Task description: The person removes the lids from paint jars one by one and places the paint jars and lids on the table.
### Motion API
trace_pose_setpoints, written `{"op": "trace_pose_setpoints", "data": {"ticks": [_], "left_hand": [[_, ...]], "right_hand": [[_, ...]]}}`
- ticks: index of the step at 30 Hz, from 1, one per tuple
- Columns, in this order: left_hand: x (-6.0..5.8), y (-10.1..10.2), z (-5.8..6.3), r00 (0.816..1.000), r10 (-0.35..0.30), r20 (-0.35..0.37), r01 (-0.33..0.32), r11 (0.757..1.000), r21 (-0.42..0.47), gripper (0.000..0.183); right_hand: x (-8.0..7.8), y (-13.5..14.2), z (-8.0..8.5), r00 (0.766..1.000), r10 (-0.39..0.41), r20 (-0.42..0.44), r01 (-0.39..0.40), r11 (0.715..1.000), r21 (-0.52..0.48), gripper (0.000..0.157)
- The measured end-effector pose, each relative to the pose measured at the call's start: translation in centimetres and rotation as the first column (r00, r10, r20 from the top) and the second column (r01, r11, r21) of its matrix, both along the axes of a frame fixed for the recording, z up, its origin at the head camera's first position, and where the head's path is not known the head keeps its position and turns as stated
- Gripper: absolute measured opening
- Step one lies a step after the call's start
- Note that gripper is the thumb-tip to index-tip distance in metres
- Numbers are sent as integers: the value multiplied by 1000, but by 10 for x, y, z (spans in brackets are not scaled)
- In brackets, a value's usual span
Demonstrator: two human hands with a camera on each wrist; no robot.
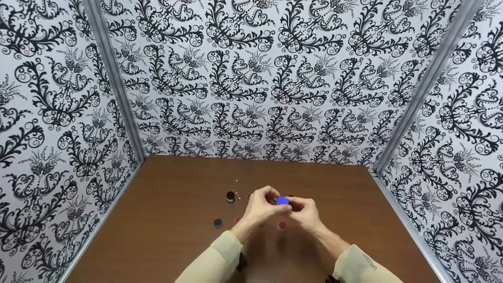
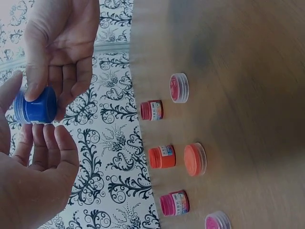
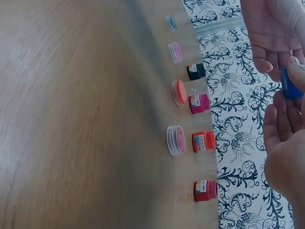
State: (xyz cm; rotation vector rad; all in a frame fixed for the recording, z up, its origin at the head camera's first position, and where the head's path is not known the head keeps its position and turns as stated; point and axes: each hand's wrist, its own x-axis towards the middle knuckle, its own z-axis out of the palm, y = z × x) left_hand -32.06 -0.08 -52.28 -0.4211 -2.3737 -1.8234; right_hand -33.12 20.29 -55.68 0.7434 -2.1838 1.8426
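Above the table, both hands hold a small blue paint jar (image 2: 40, 105) with a clear ridged lid (image 2: 20, 107). My left hand (image 1: 259, 205) has its thumb and fingers about the lid end. The right hand (image 1: 306, 213) grips the blue body, its thumb (image 2: 37, 83) lying along the side. In the right wrist view, the fingers partly cover the blue jar (image 3: 291, 83).
Upright on the table stand open jars: red (image 3: 206, 190), orange (image 3: 204, 141), magenta (image 3: 199, 103) and black (image 1: 230, 197). Nearer lie their lids, including a red one (image 1: 282, 225), an orange one (image 2: 195, 159) and a dark one (image 1: 217, 223). White specks (image 1: 237, 194) dot the wood beside the black jar.
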Motion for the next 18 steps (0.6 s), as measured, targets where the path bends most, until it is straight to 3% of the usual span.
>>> {"op": "trace_pose_setpoints", "data": {"ticks": [9,18], "left_hand": [[-6,-3,4,988,-119,-99,115,992,-51,43],[-5,-1,4,983,-138,-125,136,990,-25,31]], "right_hand": [[-4,5,4,1000,-2,-31,2,1000,-2,32],[-7,8,6,999,9,-53,-10,1000,-26,34]]}}
